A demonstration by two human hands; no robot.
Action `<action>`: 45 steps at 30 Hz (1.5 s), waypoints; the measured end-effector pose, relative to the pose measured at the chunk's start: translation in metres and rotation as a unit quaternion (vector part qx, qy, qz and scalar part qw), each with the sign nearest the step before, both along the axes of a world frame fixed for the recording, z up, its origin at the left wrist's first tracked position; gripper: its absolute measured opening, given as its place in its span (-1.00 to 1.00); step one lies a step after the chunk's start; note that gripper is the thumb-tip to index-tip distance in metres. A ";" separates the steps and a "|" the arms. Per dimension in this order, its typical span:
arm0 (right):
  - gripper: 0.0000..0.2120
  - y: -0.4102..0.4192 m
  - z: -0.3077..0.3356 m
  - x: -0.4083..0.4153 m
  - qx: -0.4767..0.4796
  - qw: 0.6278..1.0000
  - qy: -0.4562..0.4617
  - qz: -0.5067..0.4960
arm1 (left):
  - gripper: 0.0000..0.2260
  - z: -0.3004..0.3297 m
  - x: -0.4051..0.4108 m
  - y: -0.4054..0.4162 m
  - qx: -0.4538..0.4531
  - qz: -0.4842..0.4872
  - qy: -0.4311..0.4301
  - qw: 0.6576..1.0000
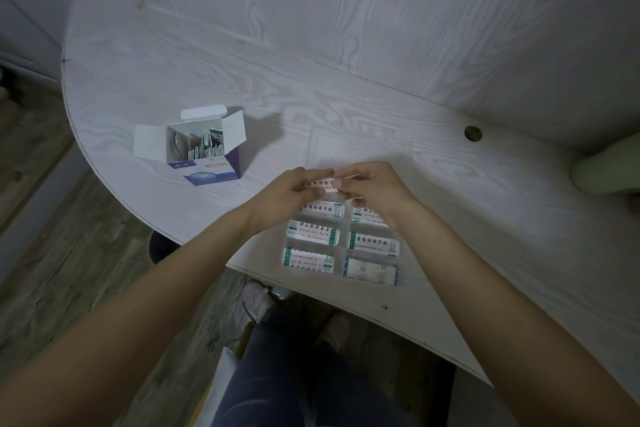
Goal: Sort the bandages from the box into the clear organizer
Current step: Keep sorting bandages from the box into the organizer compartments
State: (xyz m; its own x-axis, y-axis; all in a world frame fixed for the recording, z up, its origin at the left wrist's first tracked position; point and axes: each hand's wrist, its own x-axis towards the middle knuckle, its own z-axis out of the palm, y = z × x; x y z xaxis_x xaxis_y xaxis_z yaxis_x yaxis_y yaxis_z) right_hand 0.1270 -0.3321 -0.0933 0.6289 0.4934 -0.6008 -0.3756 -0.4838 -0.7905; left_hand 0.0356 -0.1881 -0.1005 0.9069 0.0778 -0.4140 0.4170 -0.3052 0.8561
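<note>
An open white and purple bandage box (204, 152) stands on the table at the left, with several wrapped bandages upright inside. The clear organizer (341, 246) lies near the table's front edge, and several of its compartments hold white bandages with green print. Above the organizer's far end, my left hand (287, 194) and my right hand (374, 187) meet. Together they pinch one wrapped bandage (323, 185) by its two ends. The compartments under my hands are partly hidden.
The white wood-grain table (346, 107) has a curved front edge and a round cable hole (472, 133) at the back right. A pale green object (604, 173) lies at the right edge. My legs and a shoe (258, 298) show below the table.
</note>
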 end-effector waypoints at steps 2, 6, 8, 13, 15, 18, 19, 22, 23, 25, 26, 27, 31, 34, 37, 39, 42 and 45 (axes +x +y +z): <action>-0.90 -0.002 -0.004 -0.001 -0.019 0.999 -0.031 -0.010 | -0.67 -0.004 0.002 0.001 -0.031 0.022 0.014 0.999; -0.91 -0.005 -0.015 -0.005 -0.095 0.989 -0.109 -0.006 | -0.87 -0.019 0.003 0.006 0.079 0.034 -0.013 0.996; -0.92 -0.005 -0.018 -0.009 -0.142 0.977 -0.159 0.027 | -0.91 -0.025 0.002 0.005 0.163 0.014 -0.009 0.987; -0.86 0.005 -0.020 -0.021 -0.292 0.905 -0.258 0.173 | -0.86 -0.029 0.006 -0.005 0.329 -0.043 0.015 0.943; -0.75 0.009 -0.022 -0.024 -0.340 0.871 -0.288 0.206 | -0.82 -0.032 0.008 -0.005 0.346 -0.051 0.027 0.936; -0.67 0.012 -0.023 -0.024 -0.351 0.870 -0.281 0.202 | -0.77 -0.033 0.009 -0.005 0.349 -0.070 0.050 0.933; -0.68 0.013 -0.024 -0.024 -0.348 0.874 -0.272 0.204 | -0.76 -0.034 0.009 -0.005 0.364 -0.082 0.050 0.926; -0.75 0.014 -0.025 -0.021 -0.318 0.899 -0.229 0.198 | -0.74 -0.034 0.010 -0.004 0.435 -0.126 0.027 0.891; -0.76 0.014 -0.026 -0.019 -0.306 0.907 -0.216 0.192 | -0.73 -0.034 0.010 -0.004 0.453 -0.134 0.020 0.881; -0.76 0.013 -0.026 -0.018 -0.295 0.915 -0.200 0.188 | -0.74 -0.034 0.010 -0.004 0.475 -0.143 0.016 0.868; -0.76 0.013 -0.026 -0.017 -0.295 0.916 -0.197 0.188 | -0.75 -0.034 0.010 -0.005 0.480 -0.145 0.016 0.865; -0.77 0.013 -0.027 -0.016 -0.295 0.916 -0.195 0.187 | -0.77 -0.033 0.011 -0.005 0.485 -0.145 0.018 0.863; -0.82 0.015 -0.031 -0.016 -0.286 0.926 -0.177 0.170 | -0.79 -0.033 0.011 -0.005 0.465 -0.135 0.033 0.874; -0.82 0.013 -0.031 -0.016 -0.278 0.932 -0.168 0.160 | -0.78 -0.034 0.011 -0.004 0.453 -0.130 0.038 0.881; -0.81 0.016 -0.030 -0.018 -0.301 0.916 -0.196 0.180 | -0.77 -0.033 0.013 -0.002 0.445 -0.131 0.041 0.885; -0.78 0.019 -0.028 -0.019 -0.314 0.908 -0.197 0.196 | -0.78 -0.032 0.014 -0.002 0.447 -0.137 0.043 0.883; -0.79 0.021 -0.028 -0.019 -0.311 0.913 -0.178 0.196 | -0.80 -0.032 0.016 -0.003 0.445 -0.142 0.045 0.883; -0.80 0.020 -0.030 -0.019 -0.309 0.915 -0.178 0.190 | -0.79 -0.032 0.016 -0.002 0.440 -0.142 0.044 0.886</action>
